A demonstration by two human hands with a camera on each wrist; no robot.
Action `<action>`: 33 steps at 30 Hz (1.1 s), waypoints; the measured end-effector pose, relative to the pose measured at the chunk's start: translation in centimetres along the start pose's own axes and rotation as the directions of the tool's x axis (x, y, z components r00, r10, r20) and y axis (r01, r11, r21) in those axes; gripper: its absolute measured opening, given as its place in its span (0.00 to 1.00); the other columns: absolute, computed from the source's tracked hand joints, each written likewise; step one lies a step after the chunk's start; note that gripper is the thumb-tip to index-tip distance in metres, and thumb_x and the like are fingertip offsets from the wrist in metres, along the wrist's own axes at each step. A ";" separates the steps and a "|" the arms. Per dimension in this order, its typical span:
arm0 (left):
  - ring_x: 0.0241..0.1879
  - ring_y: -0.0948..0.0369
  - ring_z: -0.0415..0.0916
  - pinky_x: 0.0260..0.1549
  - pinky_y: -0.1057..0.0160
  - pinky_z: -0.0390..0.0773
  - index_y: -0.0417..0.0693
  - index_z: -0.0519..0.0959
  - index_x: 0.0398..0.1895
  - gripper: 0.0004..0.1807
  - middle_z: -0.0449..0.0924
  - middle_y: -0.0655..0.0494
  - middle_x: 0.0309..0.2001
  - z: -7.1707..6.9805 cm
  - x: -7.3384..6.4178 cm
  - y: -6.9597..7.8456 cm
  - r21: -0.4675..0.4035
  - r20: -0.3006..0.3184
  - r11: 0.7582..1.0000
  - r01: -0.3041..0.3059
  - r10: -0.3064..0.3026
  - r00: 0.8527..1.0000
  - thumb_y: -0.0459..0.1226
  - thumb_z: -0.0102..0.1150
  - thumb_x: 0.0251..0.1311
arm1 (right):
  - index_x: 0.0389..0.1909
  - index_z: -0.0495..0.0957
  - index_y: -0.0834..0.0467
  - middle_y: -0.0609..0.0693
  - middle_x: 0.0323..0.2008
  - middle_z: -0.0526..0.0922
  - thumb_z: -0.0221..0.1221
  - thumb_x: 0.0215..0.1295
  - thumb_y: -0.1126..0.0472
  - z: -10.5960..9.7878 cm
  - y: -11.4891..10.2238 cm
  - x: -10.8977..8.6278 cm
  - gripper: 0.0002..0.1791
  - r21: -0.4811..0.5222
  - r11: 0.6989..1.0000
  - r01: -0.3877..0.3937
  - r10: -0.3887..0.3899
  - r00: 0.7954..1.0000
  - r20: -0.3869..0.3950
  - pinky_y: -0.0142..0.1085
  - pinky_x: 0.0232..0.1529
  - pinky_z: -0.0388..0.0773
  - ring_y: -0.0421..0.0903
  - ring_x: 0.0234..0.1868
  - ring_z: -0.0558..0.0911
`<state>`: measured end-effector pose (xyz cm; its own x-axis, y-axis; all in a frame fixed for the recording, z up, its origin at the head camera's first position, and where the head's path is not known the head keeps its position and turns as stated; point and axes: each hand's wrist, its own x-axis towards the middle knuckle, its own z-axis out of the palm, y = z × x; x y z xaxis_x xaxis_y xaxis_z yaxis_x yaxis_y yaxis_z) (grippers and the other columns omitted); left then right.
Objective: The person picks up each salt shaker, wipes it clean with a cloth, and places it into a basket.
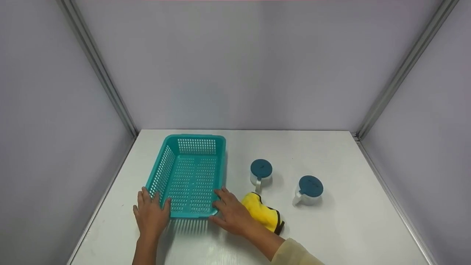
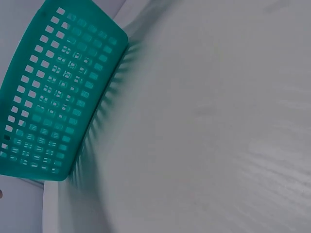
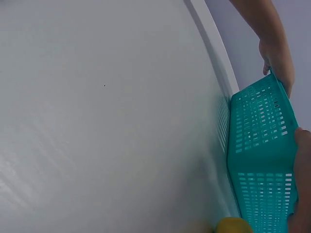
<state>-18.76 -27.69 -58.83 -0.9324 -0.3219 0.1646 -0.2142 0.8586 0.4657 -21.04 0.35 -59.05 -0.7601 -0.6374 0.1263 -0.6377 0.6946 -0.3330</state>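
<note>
A teal plastic basket (image 1: pixel 195 213) with perforated walls and floor stands upright on the white table, left of the middle. At its near left corner my left hand (image 1: pixel 152 215) holds the rim, fingers spread along the left side and thumb by the near edge. My right hand (image 1: pixel 232 213) grips the near right corner, with fingertips over the rim and the thumb low at the front. Both hands show at the rim in the right wrist view, the left hand (image 3: pixel 279 63) farther off. A bunched yellow cloth (image 1: pixel 261 211) with dark edging lies just beside the right hand.
Two white mugs with dark blue lids stand right of the basket: one mug (image 1: pixel 260 173) behind the yellow cloth, the other mug (image 1: pixel 310 189) farther right. Both handles point toward the near side. Grey panels (image 1: pixel 235 66) enclose the table (image 1: pixel 360 228) at the back and sides.
</note>
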 end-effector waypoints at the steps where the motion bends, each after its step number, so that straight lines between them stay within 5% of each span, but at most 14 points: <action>1: 0.75 0.36 0.37 0.67 0.28 0.44 0.30 0.67 0.66 0.34 0.43 0.28 0.75 -0.1 0.0 0.0 -0.001 -0.001 1.000 -0.002 0.002 1.000 0.48 0.53 0.66 | 0.59 0.72 0.48 0.46 0.77 0.51 0.41 0.73 0.34 -0.1 -0.1 0.0 0.28 -0.001 1.000 -0.001 0.001 1.000 -0.001 0.48 0.74 0.56 0.50 0.79 0.48; 10: 0.76 0.37 0.37 0.67 0.29 0.43 0.31 0.67 0.67 0.33 0.43 0.30 0.75 -1.0 0.4 0.0 -0.002 0.029 1.000 0.005 -0.005 1.000 0.48 0.52 0.67 | 0.62 0.70 0.45 0.44 0.78 0.49 0.37 0.72 0.31 -0.8 -0.9 0.1 0.31 0.000 1.000 -0.027 0.027 0.999 0.024 0.49 0.74 0.56 0.49 0.79 0.48; 28: 0.76 0.38 0.40 0.68 0.30 0.42 0.31 0.70 0.64 0.32 0.46 0.30 0.75 -0.9 0.3 0.1 -0.066 -0.023 0.998 0.006 -0.007 1.000 0.46 0.54 0.65 | 0.62 0.72 0.46 0.46 0.78 0.51 0.40 0.71 0.30 -1.1 -1.1 0.1 0.32 0.040 0.998 -0.051 0.051 0.999 0.013 0.51 0.74 0.55 0.50 0.79 0.48; 33: 0.76 0.38 0.40 0.70 0.32 0.44 0.34 0.80 0.51 0.23 0.46 0.31 0.75 -1.4 0.2 -0.3 -0.123 -0.004 0.992 0.002 -0.002 1.000 0.46 0.56 0.65 | 0.63 0.71 0.47 0.46 0.78 0.51 0.40 0.71 0.31 -1.2 -1.3 0.2 0.32 0.046 0.997 -0.058 0.057 0.998 0.026 0.50 0.74 0.54 0.48 0.79 0.47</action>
<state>-18.50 -28.59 -57.71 -0.9306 -0.3255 0.1672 -0.1784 0.8025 0.5694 -20.49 -0.27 -57.48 -0.7918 -0.6052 0.0824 -0.5859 0.7145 -0.3825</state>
